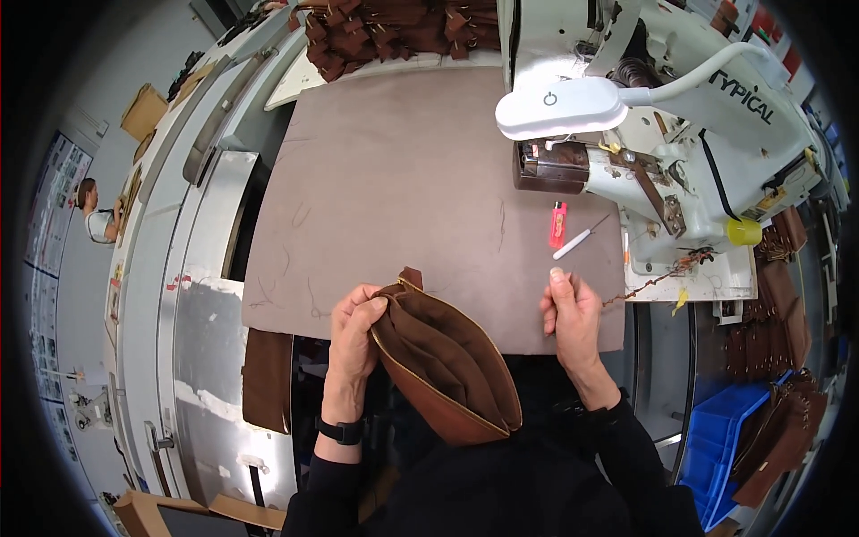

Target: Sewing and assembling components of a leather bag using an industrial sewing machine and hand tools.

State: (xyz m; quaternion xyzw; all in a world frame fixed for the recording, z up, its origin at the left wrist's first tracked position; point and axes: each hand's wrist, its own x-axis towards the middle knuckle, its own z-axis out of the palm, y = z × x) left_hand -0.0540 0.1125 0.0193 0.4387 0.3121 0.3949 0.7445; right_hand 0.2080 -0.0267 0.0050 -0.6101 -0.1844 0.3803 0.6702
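My left hand (356, 327) grips the rim of an open brown pouch (479, 403) with a zipper edge and a darker fabric lining, held tilted at the front edge of a grey mat (394, 170). My right hand (573, 318) is apart from the pouch, at the mat's right front, fingers curled with the thumb up; whether anything small is inside is hidden. Just beyond it lie a pink lighter (558, 228) and a white-handled pointed tool (573, 243).
A white sewing machine (743, 161) with a lamp (559, 109) stands at right. Brown pieces (403, 31) are piled at the back, more beside a blue crate (711, 456). A metal surface (215, 367) runs along the left; a co-worker (98, 215) is at far left.
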